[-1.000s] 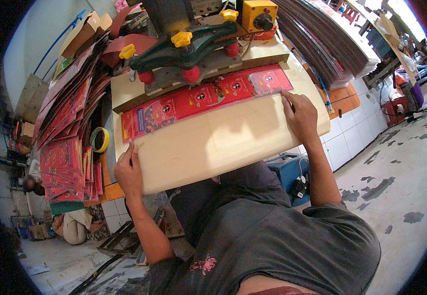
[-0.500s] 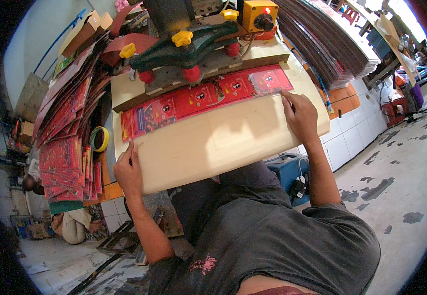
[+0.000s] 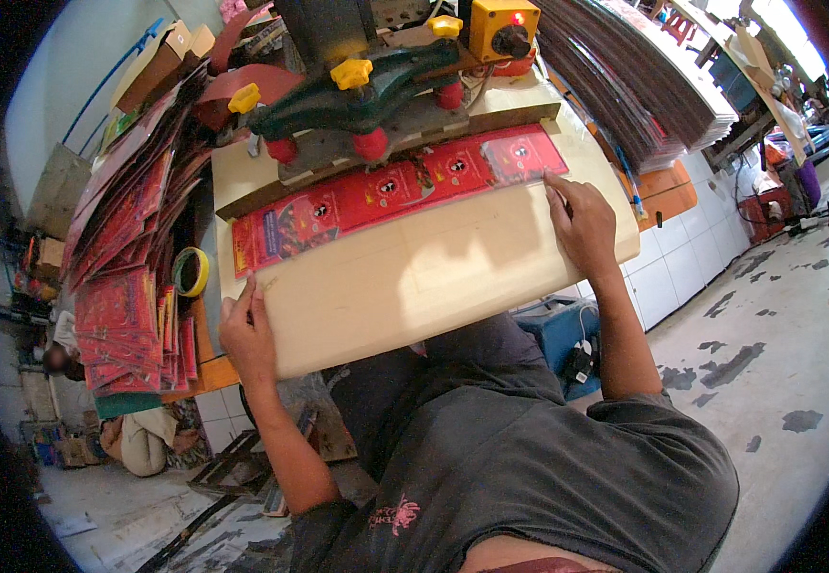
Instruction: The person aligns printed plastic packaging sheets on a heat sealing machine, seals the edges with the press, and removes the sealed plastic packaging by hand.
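A long red printed plastic sheet (image 3: 348, 205) lies flat on a pale board (image 3: 414, 272) with a rounded front edge. Its far edge runs along a wooden bar (image 3: 520, 119) under a machine head. My left hand (image 3: 250, 334) is closed at the sheet's near left corner, thumb and fingertips pinched together there. At the near right edge, my right hand (image 3: 586, 224) pinches the sheet in the same way. Over the far side stands the machine's dark green clamp (image 3: 367, 95), with yellow knobs (image 3: 350, 74) and red feet (image 3: 371, 145).
Stacked red printed sheets (image 3: 118, 325) lean at the left, beside a yellow tape roll (image 3: 192, 271). A tall pile of flat sheets (image 3: 625, 86) stands at the far right. A yellow control box (image 3: 500, 29) with a lit red lamp sits behind the clamp.
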Demonstrator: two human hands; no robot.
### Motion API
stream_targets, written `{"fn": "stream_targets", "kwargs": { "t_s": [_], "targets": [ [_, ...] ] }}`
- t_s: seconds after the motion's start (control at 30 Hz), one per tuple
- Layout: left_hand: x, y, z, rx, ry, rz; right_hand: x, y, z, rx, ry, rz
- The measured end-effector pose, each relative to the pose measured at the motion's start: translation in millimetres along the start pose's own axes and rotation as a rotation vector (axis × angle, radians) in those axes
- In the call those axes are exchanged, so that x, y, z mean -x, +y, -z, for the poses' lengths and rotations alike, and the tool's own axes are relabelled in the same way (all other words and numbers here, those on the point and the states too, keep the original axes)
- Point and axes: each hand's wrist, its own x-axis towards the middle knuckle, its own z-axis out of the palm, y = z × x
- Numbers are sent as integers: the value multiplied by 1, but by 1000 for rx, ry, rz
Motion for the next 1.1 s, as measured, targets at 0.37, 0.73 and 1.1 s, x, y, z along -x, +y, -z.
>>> {"fn": "stream_targets", "kwargs": {
  "t_s": [0.37,0.73,1.1],
  "targets": [
    [-31,-27,4,288,3,68,-25,29,4,-298,10,-269],
    [-92,-29,-3,530,-162,154,-85,74,-26,-644,-276,-293],
    [-80,-10,-18,311,-38,137,-71,40,-23,-255,-128,-303]
  ]
}}
